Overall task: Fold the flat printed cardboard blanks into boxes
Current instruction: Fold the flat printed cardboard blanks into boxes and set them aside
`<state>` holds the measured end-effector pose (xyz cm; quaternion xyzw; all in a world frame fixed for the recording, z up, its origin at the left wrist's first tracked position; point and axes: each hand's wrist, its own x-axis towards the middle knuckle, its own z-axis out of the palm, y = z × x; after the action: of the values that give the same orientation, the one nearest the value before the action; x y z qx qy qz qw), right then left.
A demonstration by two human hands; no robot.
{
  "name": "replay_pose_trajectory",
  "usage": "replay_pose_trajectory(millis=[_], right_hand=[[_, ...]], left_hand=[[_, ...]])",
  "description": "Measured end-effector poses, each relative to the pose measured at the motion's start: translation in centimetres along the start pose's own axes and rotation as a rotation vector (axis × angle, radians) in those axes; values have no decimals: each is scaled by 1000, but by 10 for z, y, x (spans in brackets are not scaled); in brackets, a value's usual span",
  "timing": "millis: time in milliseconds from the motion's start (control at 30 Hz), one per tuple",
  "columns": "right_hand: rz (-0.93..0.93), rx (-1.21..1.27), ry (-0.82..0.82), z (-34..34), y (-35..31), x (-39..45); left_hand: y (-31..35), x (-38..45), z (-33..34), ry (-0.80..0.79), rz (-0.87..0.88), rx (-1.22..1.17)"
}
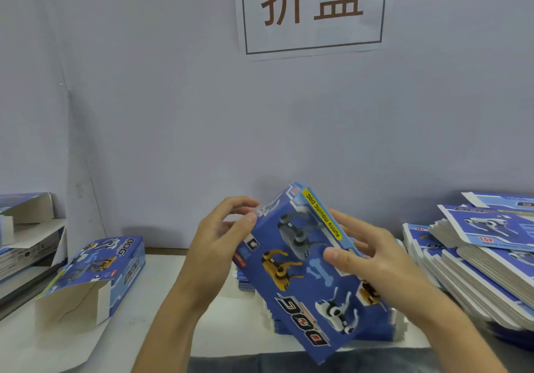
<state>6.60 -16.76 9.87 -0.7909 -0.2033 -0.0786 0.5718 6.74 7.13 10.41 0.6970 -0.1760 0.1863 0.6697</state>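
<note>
I hold a blue printed cardboard box (300, 271) with toy dogs and the word DOG on it, tilted in the air above the table's front edge. My left hand (222, 236) grips its upper left edge, thumb on the printed face and fingers curled behind. My right hand (367, 254) holds the right side, thumb pressed on the face near the yellow strip, fingers behind. Under the box lies a low stack of flat blanks (245, 283), partly hidden.
A folded box (95, 274) with open end flaps lies on the white table (161, 323) at left. More folded boxes (26, 228) are piled at the far left. Tall stacks of flat blanks (479, 254) fill the right. A wall with a paper sign (312, 11) stands behind.
</note>
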Motion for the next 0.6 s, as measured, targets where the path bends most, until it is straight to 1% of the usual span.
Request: replay_pose_trajectory(millis=[167,300,433,600], right_hand=[[-7,-144,-135,-22,-4,-7],[29,-196,-190,-33,-4,-9],[84,-200,-205,-35,-2,-11],[105,-184,-227,-37,-1,-11]], left_hand=[[8,-4,-13,-259,-44,235],[9,-8,-9,-375,-127,251],[7,-10,-3,-423,-199,261],[6,-10,-4,-455,-219,262]])
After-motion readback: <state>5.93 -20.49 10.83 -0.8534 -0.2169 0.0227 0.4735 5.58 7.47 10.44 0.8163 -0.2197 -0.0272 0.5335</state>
